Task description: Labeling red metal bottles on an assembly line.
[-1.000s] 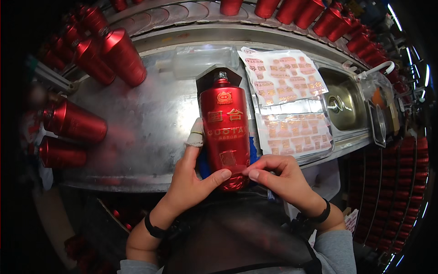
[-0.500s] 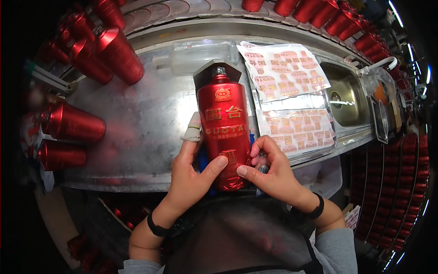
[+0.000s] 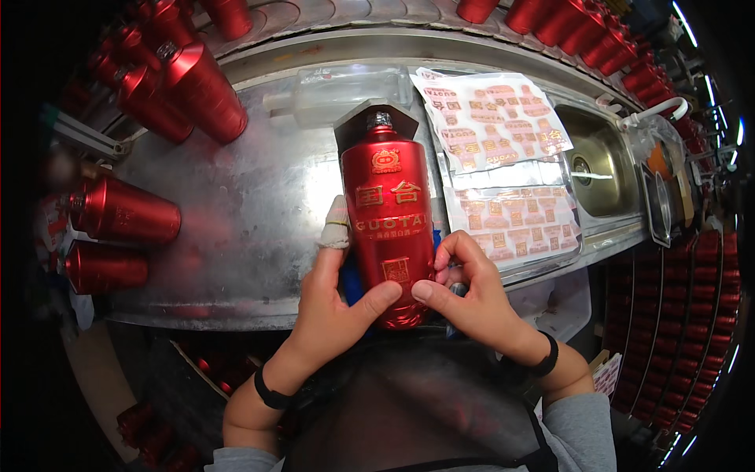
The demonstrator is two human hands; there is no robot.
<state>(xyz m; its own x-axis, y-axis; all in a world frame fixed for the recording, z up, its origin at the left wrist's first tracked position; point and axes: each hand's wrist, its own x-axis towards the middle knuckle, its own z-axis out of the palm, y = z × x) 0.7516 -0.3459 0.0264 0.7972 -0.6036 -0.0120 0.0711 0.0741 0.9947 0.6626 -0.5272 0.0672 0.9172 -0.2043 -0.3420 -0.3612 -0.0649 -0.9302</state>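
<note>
A shiny red bottle (image 3: 387, 169) with gold lettering and emblems lies in front of me, its dark neck pointing away. Under its neck end is a dark angular holder (image 3: 403, 120), and some blue shows beneath its sides. My left hand (image 3: 329, 295) grips the bottle's left side, thumb on the lower front beside a small gold square mark; a pale cover wraps one finger. On the right, my right hand (image 3: 470, 293) presses its thumb to the lower front, with curled fingers at the bottle's edge. The undersides of both grips are hidden.
Two sheets of gold-and-red transfers, an upper sheet (image 3: 495, 118) and a lower sheet (image 3: 515, 224), lie right of the bottle. Beyond them is a metal sink (image 3: 602, 169). Red bottles (image 3: 200, 90) stand at left, others along the far conveyor (image 3: 314, 17). A clear container (image 3: 350, 85) lies behind.
My left thumb has slid slightly down, uncovering more of the gold square mark. My right thumb has shifted a little. Bottles on the far conveyor have moved to the right.
</note>
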